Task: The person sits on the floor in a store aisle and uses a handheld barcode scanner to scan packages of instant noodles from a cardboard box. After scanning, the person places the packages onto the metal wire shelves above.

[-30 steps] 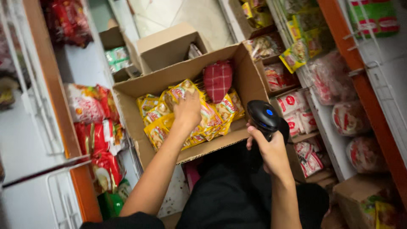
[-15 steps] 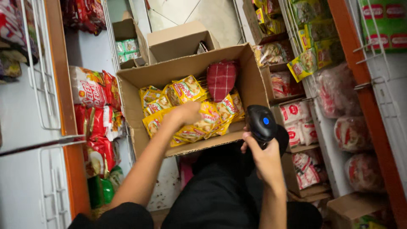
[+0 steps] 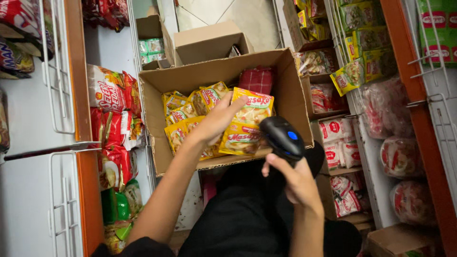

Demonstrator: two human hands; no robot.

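Lifted since earlier, left hand (image 3: 216, 121) grasps yellow packets (image 3: 250, 121) in cardboard box (image 3: 290, 95); right hand (image 3: 293, 178) grips scanner (image 3: 282, 137).

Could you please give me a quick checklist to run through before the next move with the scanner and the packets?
1. Right hand grips the black handheld scanner: ok.
2. Left hand holds a yellow packet tilted up: ok.
3. Scanner head points toward that packet: ok.
4. Packet's code faces the scanner: cannot tell.
5. Cardboard box sits open, packets reachable: ok.
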